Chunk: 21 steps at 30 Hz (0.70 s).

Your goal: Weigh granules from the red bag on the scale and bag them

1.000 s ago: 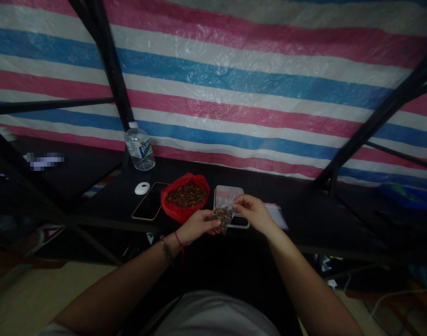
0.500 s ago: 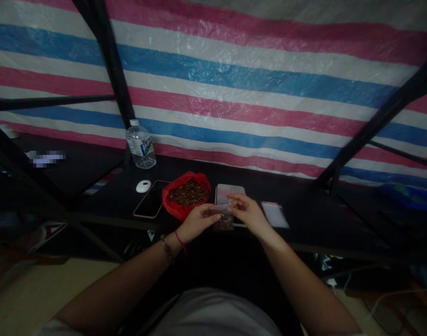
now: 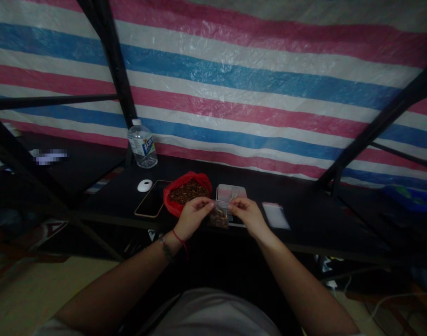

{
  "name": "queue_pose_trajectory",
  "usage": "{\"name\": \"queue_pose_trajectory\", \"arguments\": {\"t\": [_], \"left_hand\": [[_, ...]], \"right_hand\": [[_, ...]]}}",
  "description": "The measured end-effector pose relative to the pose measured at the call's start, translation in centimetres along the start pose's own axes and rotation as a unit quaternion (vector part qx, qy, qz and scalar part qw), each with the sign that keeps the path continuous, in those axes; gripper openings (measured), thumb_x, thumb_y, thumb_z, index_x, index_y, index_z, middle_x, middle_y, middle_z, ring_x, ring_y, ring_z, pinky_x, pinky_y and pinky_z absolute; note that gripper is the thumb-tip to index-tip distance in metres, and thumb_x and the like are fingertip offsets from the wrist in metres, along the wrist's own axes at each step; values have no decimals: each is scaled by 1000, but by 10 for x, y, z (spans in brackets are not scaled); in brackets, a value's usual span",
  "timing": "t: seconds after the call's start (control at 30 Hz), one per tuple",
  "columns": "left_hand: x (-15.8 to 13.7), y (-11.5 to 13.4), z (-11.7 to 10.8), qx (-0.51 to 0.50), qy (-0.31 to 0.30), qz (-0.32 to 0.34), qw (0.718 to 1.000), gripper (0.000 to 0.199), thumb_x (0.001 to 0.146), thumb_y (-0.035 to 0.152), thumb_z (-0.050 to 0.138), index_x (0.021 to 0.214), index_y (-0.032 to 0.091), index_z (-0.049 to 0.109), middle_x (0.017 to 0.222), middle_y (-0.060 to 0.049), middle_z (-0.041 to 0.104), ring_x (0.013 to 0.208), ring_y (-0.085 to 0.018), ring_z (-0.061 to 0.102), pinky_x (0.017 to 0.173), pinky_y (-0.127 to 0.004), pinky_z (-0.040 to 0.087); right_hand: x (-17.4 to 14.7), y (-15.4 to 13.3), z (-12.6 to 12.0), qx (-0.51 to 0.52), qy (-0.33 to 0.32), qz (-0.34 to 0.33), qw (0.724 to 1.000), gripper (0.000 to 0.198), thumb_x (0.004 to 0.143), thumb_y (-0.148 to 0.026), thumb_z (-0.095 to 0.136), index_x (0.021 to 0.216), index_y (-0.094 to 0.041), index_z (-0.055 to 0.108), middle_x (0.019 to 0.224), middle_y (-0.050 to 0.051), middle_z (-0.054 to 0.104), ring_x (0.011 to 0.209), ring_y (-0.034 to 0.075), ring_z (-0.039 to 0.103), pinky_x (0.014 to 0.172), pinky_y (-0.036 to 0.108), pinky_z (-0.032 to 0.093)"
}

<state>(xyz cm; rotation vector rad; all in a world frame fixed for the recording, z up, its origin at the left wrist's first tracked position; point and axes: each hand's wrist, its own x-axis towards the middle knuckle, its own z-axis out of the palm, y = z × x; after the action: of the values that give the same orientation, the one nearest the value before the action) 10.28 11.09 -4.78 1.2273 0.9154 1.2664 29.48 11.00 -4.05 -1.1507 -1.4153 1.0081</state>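
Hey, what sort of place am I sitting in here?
Probably a makeshift workspace, perhaps a stall: a striped plastic sheet hangs behind a black table, dark frame posts stand around it, and an open red bag of brown pieces sits there.

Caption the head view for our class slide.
Left hand and right hand pinch a small clear bag near a red bag.

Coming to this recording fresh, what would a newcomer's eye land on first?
Probably the pink, white and blue striped sheet, filling the background behind the black table. Next comes the bright red bag, sitting open on the table with brown bits inside. Then, at the table's near edge, the small clear bag, held by its top between the left hand and right hand.
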Motion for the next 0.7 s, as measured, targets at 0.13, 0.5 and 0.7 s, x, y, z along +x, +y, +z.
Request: {"name": "queue_pose_trajectory", "arguments": {"t": [0.13, 0.5, 0.7], "left_hand": [[1, 1, 0, 4, 19, 22, 1000, 27, 69, 39, 75, 79, 15, 67, 75, -2, 66, 71, -15, 58, 69, -27, 47], [-1, 2, -2, 66, 0, 51, 996, 23, 75, 39, 68, 78, 16, 64, 74, -1, 63, 71, -15, 56, 68, -26, 45], [-7, 5, 0, 93, -32, 64, 993, 21, 76, 37, 68, 79, 16, 67, 75, -3, 66, 72, -16, 59, 68, -27, 46]], "right_hand": [[1, 3, -1, -3, -12, -9, 1000, 23, 68, -40, 73, 71, -17, 68, 63, 0, 63, 57, 13, 53, 56, 25, 43], [-4, -8, -1, -49, 4, -50, 998, 19, 71, -37, 71, 68, -18, 67, 66, 2, 66, 61, 15, 57, 60, 26, 46], [-7, -9, 1, -33, -15, -59, 998, 21, 73, -39, 71, 71, -19, 66, 68, 1, 65, 62, 15, 58, 60, 27, 47]]}}
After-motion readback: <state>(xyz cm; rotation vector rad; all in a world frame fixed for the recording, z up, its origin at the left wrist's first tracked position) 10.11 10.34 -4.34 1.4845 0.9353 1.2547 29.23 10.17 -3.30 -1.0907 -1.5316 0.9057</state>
